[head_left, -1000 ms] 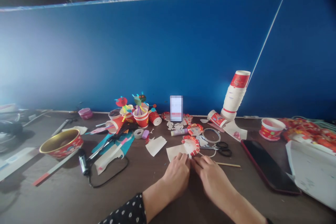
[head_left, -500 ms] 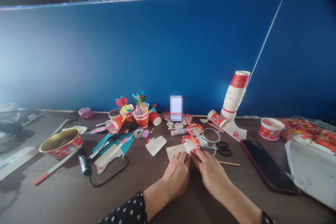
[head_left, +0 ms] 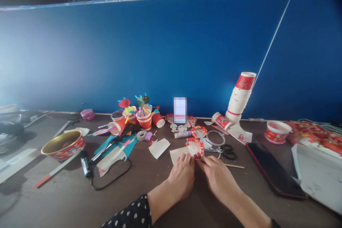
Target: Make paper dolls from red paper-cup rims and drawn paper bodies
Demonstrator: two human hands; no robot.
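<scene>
My left hand [head_left: 183, 174] rests low over the table in the middle, its fingers curled together and bent down. Close beside it, my right hand [head_left: 215, 172] has its fingers drawn together and pointing towards the left one. Whatever the fingertips press or hold is hidden by the hands. Just beyond them lies a red and white paper ring [head_left: 195, 148] with a cut, tabbed edge. A piece of white paper [head_left: 176, 154] lies partly under my left hand. Black-handled scissors [head_left: 228, 152] and a thin wooden stick [head_left: 234, 166] are to the right of my right hand.
A phone [head_left: 275, 171] lies at the right, near a leaning stack of paper cups [head_left: 237, 101]. Decorated cups [head_left: 144, 119], a glue stick [head_left: 183, 134] and tape [head_left: 141, 135] stand or lie behind. A gold-lined bowl [head_left: 64, 146] and a corded tool [head_left: 85, 165] are left.
Both hands stay in nearly the same place, with only slight finger movement. The whole view has shifted a little; the objects on the table keep their places.
</scene>
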